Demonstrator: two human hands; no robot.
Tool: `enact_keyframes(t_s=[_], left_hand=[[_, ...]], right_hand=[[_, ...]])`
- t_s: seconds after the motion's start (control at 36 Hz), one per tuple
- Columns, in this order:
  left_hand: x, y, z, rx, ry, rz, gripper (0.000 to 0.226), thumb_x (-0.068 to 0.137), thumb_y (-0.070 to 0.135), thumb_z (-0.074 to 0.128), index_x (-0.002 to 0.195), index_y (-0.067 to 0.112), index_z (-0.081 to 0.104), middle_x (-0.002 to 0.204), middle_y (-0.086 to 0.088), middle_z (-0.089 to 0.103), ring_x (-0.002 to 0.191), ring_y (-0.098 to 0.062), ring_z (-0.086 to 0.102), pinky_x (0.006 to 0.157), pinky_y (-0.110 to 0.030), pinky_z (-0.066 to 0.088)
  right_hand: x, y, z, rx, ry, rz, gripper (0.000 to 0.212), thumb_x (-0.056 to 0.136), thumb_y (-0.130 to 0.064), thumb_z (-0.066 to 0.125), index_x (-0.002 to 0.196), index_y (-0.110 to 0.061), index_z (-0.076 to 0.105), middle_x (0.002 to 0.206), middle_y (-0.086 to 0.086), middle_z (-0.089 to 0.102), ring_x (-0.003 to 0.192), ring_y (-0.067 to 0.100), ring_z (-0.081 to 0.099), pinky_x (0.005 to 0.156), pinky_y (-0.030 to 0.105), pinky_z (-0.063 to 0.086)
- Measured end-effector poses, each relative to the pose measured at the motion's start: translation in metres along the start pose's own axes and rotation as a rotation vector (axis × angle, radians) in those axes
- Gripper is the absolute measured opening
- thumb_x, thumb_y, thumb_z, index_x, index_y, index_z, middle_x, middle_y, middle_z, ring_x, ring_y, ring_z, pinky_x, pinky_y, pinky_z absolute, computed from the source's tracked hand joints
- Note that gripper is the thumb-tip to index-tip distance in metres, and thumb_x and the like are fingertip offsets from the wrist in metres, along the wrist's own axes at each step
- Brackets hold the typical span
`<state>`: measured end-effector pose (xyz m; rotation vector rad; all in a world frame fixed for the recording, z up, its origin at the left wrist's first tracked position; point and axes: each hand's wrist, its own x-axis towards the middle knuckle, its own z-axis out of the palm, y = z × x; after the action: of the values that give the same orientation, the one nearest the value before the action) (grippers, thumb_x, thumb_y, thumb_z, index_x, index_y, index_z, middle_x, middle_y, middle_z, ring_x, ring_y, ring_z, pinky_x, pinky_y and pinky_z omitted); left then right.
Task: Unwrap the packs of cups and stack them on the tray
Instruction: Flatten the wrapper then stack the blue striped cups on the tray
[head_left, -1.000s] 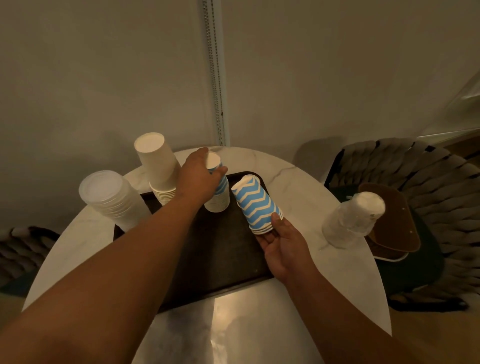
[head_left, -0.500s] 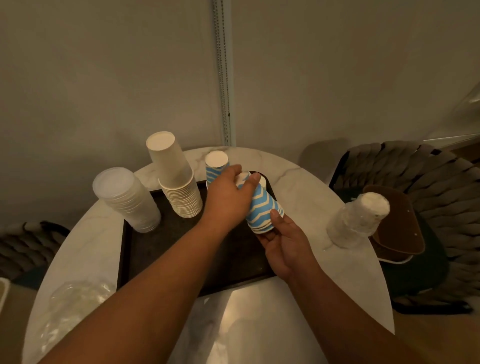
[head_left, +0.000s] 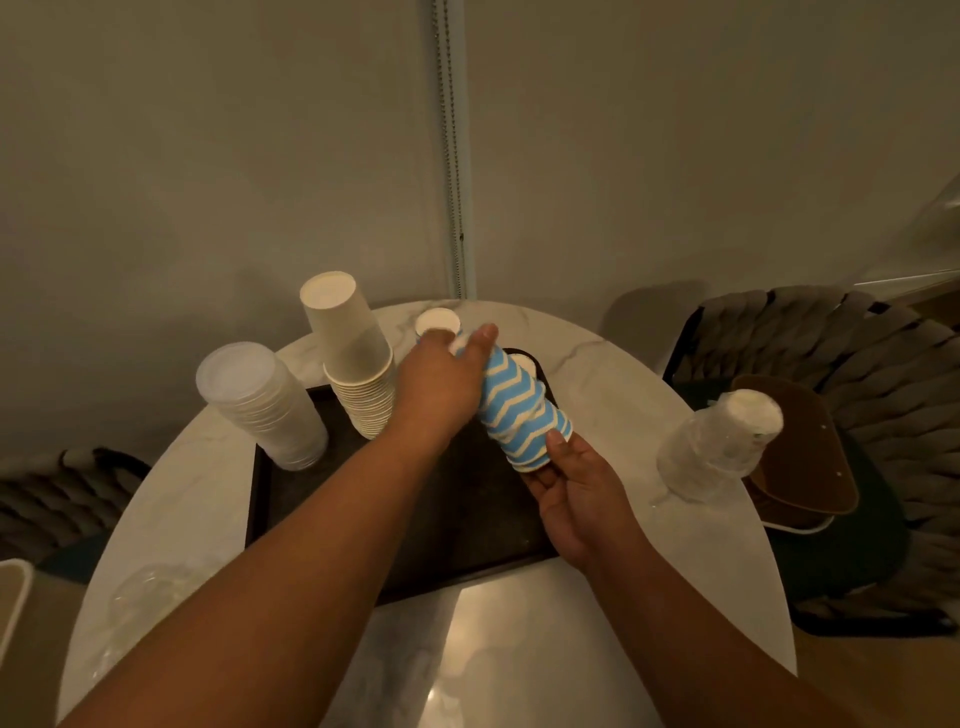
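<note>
A tilted stack of blue-and-white zigzag cups hangs over the dark tray. My right hand grips its lower rim end. My left hand wraps the upper end of the same stack. Behind my left hand stands another zigzag cup stack, mostly hidden. A tall stack of plain white cups stands upside down at the tray's far left. A stack of white lids or cups rests at the tray's left edge. A plastic-wrapped pack of cups stands on the table at the right.
The round marble table holds the tray. Crumpled clear wrapping lies at the table's left front. A woven chair with a brown seat stands at the right. A wall is close behind the table.
My left hand let go of the standing zigzag stack and moved right onto the upper end of the stack held in my right hand. That stack has lifted slightly.
</note>
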<state>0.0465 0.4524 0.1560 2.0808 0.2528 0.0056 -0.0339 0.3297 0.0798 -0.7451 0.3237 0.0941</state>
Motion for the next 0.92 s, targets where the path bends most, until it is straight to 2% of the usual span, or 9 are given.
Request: enact_keyframes(t_s=[0.14,0.22,0.33,0.42,0.56,0.69,0.78,0.86,0.92], left_hand=[[0.03,0.031,-0.029,0.063,0.231,0.325,0.06,0.088,0.049,0.065,0.132,0.009,0.054,0.127,-0.009,0.061,0.118,-0.024,0.056,0.098,-0.031,0.042],[0.046,0.037,-0.036,0.22,0.261,0.453,0.062,0.09,0.044,0.065,0.137,0.007,0.049,0.134,-0.013,0.055,0.124,-0.025,0.05,0.101,-0.031,0.036],[0.058,0.019,-0.028,0.374,0.172,0.416,0.063,0.091,0.042,0.064,0.141,0.009,0.044,0.139,-0.013,0.049,0.127,-0.026,0.046,0.1,-0.031,0.034],[0.06,0.001,-0.019,0.413,0.091,0.35,0.061,0.092,0.04,0.063,0.141,0.01,0.044,0.141,-0.012,0.047,0.128,-0.028,0.046,0.102,-0.035,0.037],[0.059,-0.02,-0.006,0.493,0.017,0.294,0.055,0.092,0.035,0.063,0.14,0.013,0.045,0.143,-0.01,0.045,0.127,-0.028,0.048,0.1,-0.036,0.039],[0.06,-0.024,-0.004,0.471,0.01,0.287,0.056,0.092,0.034,0.064,0.14,0.012,0.045,0.145,-0.01,0.044,0.13,-0.027,0.045,0.102,-0.034,0.036],[0.055,-0.02,-0.008,0.389,0.105,0.36,0.055,0.093,0.04,0.06,0.138,0.009,0.049,0.147,-0.011,0.043,0.134,-0.026,0.042,0.108,-0.033,0.033],[0.037,-0.016,-0.011,0.135,0.225,0.441,0.046,0.094,0.04,0.059,0.127,0.009,0.057,0.129,-0.009,0.056,0.118,-0.021,0.053,0.101,-0.032,0.042],[0.021,-0.014,-0.008,0.015,0.201,0.386,0.048,0.091,0.047,0.058,0.124,0.012,0.059,0.119,-0.005,0.062,0.107,-0.017,0.06,0.094,-0.036,0.05]], right_hand=[[0.006,-0.003,-0.006,0.045,0.044,0.001,0.036,0.081,-0.019,0.055,0.116,-0.011,0.06,0.108,0.006,0.073,0.098,0.019,0.07,0.088,0.031,0.055],[0.008,-0.004,-0.009,0.06,0.067,0.0,0.025,0.09,-0.013,0.051,0.113,-0.011,0.061,0.105,0.006,0.074,0.096,0.019,0.071,0.086,0.032,0.056],[0.01,-0.004,-0.012,0.059,0.093,0.006,0.024,0.091,-0.012,0.052,0.113,-0.01,0.061,0.106,0.008,0.073,0.096,0.02,0.071,0.088,0.034,0.055],[0.012,-0.004,-0.014,0.055,0.111,0.013,0.033,0.084,-0.017,0.057,0.116,-0.011,0.06,0.109,0.008,0.073,0.099,0.022,0.07,0.088,0.033,0.055],[0.014,-0.002,-0.019,0.042,0.137,0.022,0.034,0.084,-0.017,0.058,0.117,-0.01,0.061,0.111,0.009,0.072,0.101,0.022,0.069,0.094,0.037,0.052],[0.014,0.001,-0.02,0.034,0.155,0.036,0.039,0.08,-0.018,0.06,0.118,-0.01,0.06,0.11,0.009,0.072,0.101,0.023,0.069,0.097,0.039,0.05],[0.014,0.002,-0.019,0.037,0.16,0.041,0.037,0.083,-0.017,0.06,0.119,-0.01,0.06,0.113,0.011,0.071,0.103,0.025,0.068,0.096,0.039,0.05],[0.014,0.002,-0.014,0.038,0.153,0.049,0.037,0.083,-0.017,0.06,0.119,-0.01,0.06,0.113,0.011,0.071,0.102,0.024,0.068,0.097,0.039,0.05],[0.015,0.003,-0.01,0.028,0.139,0.044,0.046,0.078,-0.02,0.062,0.123,-0.01,0.058,0.114,0.01,0.071,0.101,0.023,0.069,0.095,0.038,0.05]])
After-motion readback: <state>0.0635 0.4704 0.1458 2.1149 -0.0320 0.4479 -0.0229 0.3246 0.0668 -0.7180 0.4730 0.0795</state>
